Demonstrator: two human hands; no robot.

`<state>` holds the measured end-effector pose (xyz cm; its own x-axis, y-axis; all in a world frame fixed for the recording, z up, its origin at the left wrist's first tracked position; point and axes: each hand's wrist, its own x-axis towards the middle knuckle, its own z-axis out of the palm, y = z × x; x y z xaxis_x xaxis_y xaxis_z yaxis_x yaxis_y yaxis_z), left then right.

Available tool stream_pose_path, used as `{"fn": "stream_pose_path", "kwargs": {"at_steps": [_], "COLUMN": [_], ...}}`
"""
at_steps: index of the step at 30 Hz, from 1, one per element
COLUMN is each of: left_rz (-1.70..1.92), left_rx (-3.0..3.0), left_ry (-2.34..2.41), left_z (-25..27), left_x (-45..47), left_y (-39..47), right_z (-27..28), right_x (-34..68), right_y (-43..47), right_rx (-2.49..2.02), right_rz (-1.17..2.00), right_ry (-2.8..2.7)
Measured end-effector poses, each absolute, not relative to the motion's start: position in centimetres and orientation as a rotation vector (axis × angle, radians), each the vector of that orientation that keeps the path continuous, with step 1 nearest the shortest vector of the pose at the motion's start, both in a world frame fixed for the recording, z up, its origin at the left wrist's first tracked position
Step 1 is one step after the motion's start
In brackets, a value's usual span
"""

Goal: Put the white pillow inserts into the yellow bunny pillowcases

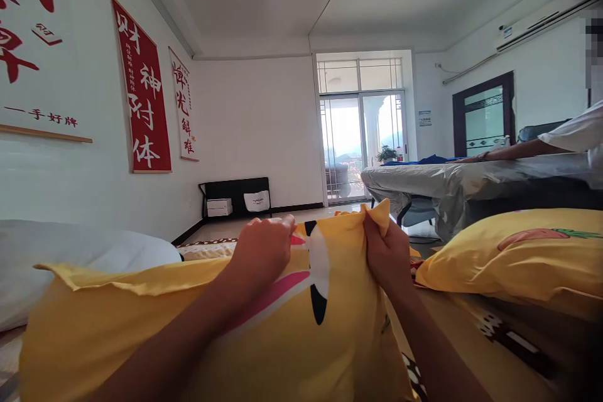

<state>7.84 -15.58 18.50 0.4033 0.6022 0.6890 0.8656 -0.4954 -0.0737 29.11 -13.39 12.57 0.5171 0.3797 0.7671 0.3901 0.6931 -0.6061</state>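
Observation:
A yellow pillowcase (292, 345) with a pink, white and black cartoon print stretches across the front of the view. Along its upper edge my left hand (266, 242) is closed in a fist on the cloth. My right hand (389, 248) pinches the upper right corner, and a small tip of cloth sticks up above the fingers. Between the two hands the edge is pulled fairly straight. To the left, the other corner of the pillowcase hangs loose beside a white pillow (94, 251). Whether anything is inside the pillowcase cannot be seen.
On the right lies a plump yellow pillow (518, 257) printed with a carrot. Behind it stands a table (414, 181) under clear plastic sheeting, where another person's arm (513, 151) rests. A low black stand (235, 191) holding a white box is against the back wall.

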Motion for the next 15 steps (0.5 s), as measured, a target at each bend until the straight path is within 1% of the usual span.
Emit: {"fn": "stream_pose_path", "kwargs": {"at_steps": [5, 7, 8, 10, 12, 14, 15], "left_rz": [-1.036, -1.106, -1.112, -1.065, -0.984, -0.919, -0.895], "left_rx": [-2.185, -2.175, -2.183, -2.226, -2.282, -2.313, -2.315], "left_ry": [-1.119, -1.062, -1.042, -1.069, -1.182, -1.285, -1.309], "left_z": [17.8, 17.7, 17.8, 17.9, 18.0, 17.8, 17.7], "left_x": [7.5, 7.2, 7.1, 7.1, 7.2, 7.5, 7.6], "left_y": [-16.3, -16.1, -16.0, -15.9, -15.9, -16.0, -15.9], "right_z": [12.4, 12.2, 12.3, 12.5, 12.9, 13.0, 12.9], "right_x": [28.6, 28.1, 28.1, 28.6, 30.0, 31.8, 32.6], "right_y": [-14.0, -14.2, -14.4, -14.5, -14.4, -14.1, -13.9], "right_rx": [-0.82, -0.763, -0.742, -0.694, -0.583, -0.451, -0.416], "right_rz": [-0.225, -0.249, -0.209, 0.018, 0.377, 0.687, 0.794], "right_ry": [-0.841, -0.822, -0.879, -1.126, -1.387, -1.464, -1.448]}}
